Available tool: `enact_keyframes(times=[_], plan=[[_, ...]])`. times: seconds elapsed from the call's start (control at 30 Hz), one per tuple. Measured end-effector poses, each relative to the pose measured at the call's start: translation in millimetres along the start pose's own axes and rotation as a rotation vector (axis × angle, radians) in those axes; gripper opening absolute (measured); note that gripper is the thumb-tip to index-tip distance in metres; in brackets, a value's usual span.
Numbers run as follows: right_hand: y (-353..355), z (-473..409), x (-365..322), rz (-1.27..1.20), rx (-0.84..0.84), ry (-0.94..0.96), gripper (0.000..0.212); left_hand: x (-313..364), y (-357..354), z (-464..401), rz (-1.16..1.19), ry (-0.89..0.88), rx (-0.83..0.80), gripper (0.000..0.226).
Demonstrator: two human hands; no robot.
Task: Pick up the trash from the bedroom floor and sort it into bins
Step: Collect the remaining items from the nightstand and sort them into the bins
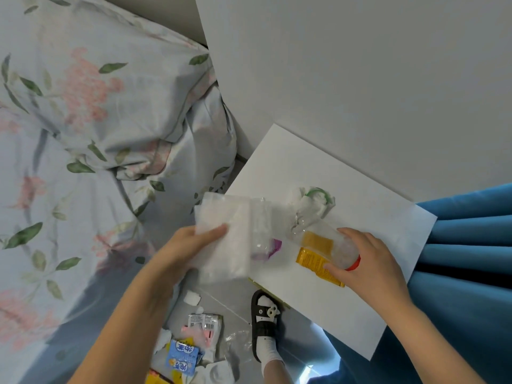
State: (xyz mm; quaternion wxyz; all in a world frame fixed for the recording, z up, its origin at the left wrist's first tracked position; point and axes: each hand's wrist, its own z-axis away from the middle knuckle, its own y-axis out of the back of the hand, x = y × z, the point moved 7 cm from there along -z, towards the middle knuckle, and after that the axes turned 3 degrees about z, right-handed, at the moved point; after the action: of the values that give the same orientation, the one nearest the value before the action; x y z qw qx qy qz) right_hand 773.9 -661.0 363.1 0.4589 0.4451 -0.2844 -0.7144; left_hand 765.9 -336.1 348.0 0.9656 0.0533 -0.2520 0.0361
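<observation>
My left hand [180,252] grips a white tissue pack [225,239] in clear plastic wrap, held over the left edge of the white nightstand [388,217]. On the nightstand top, my right hand [368,264] holds a crushed clear plastic bottle [324,239] with a yellow label and a red cap ring. A crumpled white wrapper with green print [313,202] lies just behind the bottle. On the grey floor below sits a pile of trash [194,347]: a blue and white packet, silver wrappers, crumpled tissue, clear plastic film.
A bed with a floral duvet [83,134] fills the left. Blue curtains [465,245] hang at the right. A foot in a white sock and black sandal [264,325] stands on the floor beside the nightstand. A white wall is behind.
</observation>
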Motion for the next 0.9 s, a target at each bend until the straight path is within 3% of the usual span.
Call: enact_keyframes(times=[0.07, 0.2, 0.3, 0.4, 0.53, 0.67, 0.73, 0.9], plan=[[-2, 3, -2, -0.004, 0.011, 0.002, 0.074, -2, -23, -36, -0.002, -0.020, 0.128, 0.028], [-5, 8, -3, -0.031, 0.021, -0.017, 0.074, -10, -56, -69, -0.566, -0.087, 0.436, 0.050], [-4, 8, -4, -0.020, 0.017, -0.026, 0.073, -8, -65, -68, -0.582, -0.181, 0.478, 0.042], [-4, 7, -11, 0.021, -0.004, -0.025, 0.073, -6, -57, -66, -0.463, -0.278, 0.404, 0.033], [-7, 5, -42, 0.112, -0.019, 0.021, 0.074, -17, -8, -50, 0.000, -0.277, 0.347, 0.056], [-15, 10, -104, 0.169, 0.011, 0.167, 0.074, -39, 55, -19, 0.363, -0.244, 0.202, 0.031], [-29, 17, -148, 0.176, -0.014, 0.241, 0.070, -60, 102, 7, 0.470, -0.277, 0.247, 0.025], [-99, 63, -292, 0.319, -0.163, 0.467, 0.071, -170, 251, 86, 0.680, -0.234, 0.532, 0.018]])
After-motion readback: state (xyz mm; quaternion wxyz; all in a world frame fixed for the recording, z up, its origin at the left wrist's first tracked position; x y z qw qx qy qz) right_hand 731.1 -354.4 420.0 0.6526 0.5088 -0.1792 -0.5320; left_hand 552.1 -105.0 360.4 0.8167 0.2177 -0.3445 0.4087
